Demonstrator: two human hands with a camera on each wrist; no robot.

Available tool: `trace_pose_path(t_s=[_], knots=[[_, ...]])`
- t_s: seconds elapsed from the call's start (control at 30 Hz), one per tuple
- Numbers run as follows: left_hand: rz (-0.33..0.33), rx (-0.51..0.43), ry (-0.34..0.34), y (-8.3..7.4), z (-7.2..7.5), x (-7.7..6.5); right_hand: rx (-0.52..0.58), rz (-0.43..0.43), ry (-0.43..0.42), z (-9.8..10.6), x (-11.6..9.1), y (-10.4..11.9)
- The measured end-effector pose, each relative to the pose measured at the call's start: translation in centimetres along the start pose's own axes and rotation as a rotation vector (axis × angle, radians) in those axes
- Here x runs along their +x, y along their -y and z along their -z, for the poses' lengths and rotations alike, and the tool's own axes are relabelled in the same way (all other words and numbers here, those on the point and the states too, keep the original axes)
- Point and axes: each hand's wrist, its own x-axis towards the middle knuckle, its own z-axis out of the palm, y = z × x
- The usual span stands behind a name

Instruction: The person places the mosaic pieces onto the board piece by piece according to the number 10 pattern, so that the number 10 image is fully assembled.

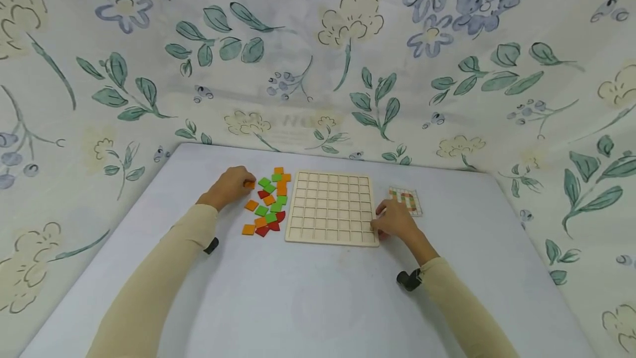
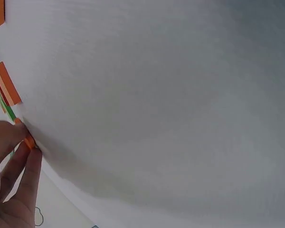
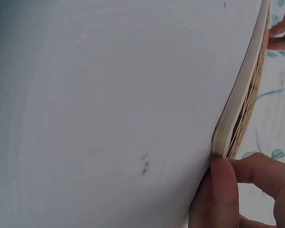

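My left hand (image 1: 229, 185) is at the left side of the loose tiles, pinching an orange square tile (image 2: 30, 141) between thumb and fingers. The tile is close to the table surface. A pale wooden grid board (image 1: 330, 209) lies flat in the middle, its squares bare. At its right edge, near the front corner, my right hand (image 1: 396, 220) grips the rim. The right wrist view shows the fingers against the corner of the board (image 3: 222, 142). Orange, green and red tiles (image 1: 270, 217) are scattered between my left hand and the board.
A small printed card (image 1: 415, 206) with a coloured grid pattern lies right of the board, partly covered by my right hand. The white table (image 1: 308, 297) meets a flower-patterned cloth (image 1: 298, 87) at its back edge.
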Motion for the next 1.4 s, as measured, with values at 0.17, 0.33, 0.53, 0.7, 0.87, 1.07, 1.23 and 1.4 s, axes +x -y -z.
trace_pose_path(t_s=[0.17,0.33,0.53,0.7,0.87,1.07,1.23,1.4], knots=[[0.011,-0.006,-0.016,-1.7,-0.2,1.0,-0.019,0.007,-0.014,0.0,0.1,-0.1],[-0.09,-0.031,-0.047,-5.8,-1.1,3.0,-0.05,0.027,-0.041,0.0,0.2,-0.4],[-0.331,-0.042,-0.053,-11.9,-3.0,5.6,-0.054,0.028,-0.053,0.0,0.2,-0.6],[-0.369,-0.04,0.0,-15.5,-4.6,7.2,-0.079,0.046,-0.036,-0.1,0.4,-0.4],[-0.37,-0.051,0.011,-17.2,-5.7,8.5,-0.077,0.022,-0.012,-0.1,0.7,-0.1],[-0.375,-0.019,0.012,-18.5,-6.4,9.7,-0.061,0.003,0.001,0.0,1.0,-0.2],[-0.355,-0.014,0.02,-18.8,-6.9,10.5,-0.061,0.003,0.003,0.1,1.1,-0.3],[-0.33,-0.063,0.02,-18.9,-7.3,10.9,-0.06,0.001,0.005,0.4,1.2,-0.4]])
